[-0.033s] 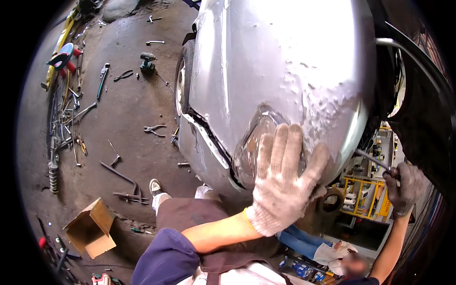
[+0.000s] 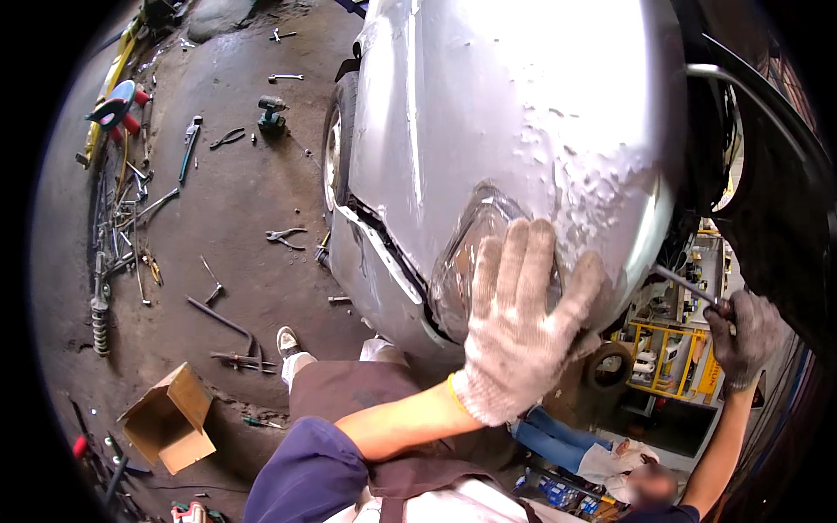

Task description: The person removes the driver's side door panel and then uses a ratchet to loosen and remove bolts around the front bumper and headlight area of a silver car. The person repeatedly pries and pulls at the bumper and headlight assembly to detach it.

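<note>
My left hand (image 2: 514, 322), in a pale knit glove, lies with its fingers stretched out over the clear headlight (image 2: 471, 248) of a silver car (image 2: 436, 105). Near the car's right-hand edge, my gloved right hand (image 2: 741, 336) grips a metal rod tool (image 2: 689, 288), whose far end reaches that edge and is too small to make out. The silver panel has a lumpy, blistered patch (image 2: 584, 174) above my left hand. Left of the headlight runs an open seam (image 2: 388, 257) with a pale strip along it.
Tools, including a cordless drill (image 2: 271, 116) and pliers (image 2: 284, 236), lie on the floor (image 2: 227, 218) by a wheel (image 2: 333, 152) and cardboard box (image 2: 170, 418). A person (image 2: 558, 444) in jeans is at the lower right, below a yellow rack (image 2: 663, 357) and tyre (image 2: 610, 364).
My left hand has moved slightly upward on the headlight. My right hand and the rod tool have moved slightly upward too.
</note>
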A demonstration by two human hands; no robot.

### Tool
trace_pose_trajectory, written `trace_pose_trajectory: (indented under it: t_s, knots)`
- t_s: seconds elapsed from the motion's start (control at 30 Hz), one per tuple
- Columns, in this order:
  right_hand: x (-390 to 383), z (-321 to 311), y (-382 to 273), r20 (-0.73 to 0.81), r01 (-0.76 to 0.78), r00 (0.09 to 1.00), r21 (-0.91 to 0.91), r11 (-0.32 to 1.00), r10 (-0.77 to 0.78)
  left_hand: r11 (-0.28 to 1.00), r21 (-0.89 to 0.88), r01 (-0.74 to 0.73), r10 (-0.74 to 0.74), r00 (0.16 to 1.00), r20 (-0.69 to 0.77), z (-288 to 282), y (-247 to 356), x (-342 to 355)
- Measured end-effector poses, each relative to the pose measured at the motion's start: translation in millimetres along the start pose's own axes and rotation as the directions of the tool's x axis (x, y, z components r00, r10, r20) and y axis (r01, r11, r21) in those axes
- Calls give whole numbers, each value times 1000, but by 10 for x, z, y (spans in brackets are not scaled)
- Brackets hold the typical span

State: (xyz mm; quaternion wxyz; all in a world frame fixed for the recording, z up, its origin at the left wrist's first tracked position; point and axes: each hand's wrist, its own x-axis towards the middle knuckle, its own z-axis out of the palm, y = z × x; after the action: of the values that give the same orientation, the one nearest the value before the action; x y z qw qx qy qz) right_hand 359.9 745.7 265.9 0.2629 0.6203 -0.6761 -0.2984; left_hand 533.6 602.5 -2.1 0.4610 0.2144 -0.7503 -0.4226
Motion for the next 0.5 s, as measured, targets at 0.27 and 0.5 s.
trace_pose_trajectory:
  t_s: [0.27,0.5]
  knots:
    - [-46,-51,18,-85,24,996,16,1000,-23,998,-55,-31,32,999,11,-43,9,52]
    - [-30,-148,-45,-38,17,999,18,1000,-16,999,-28,-45,46,999,18,-66,23,33]
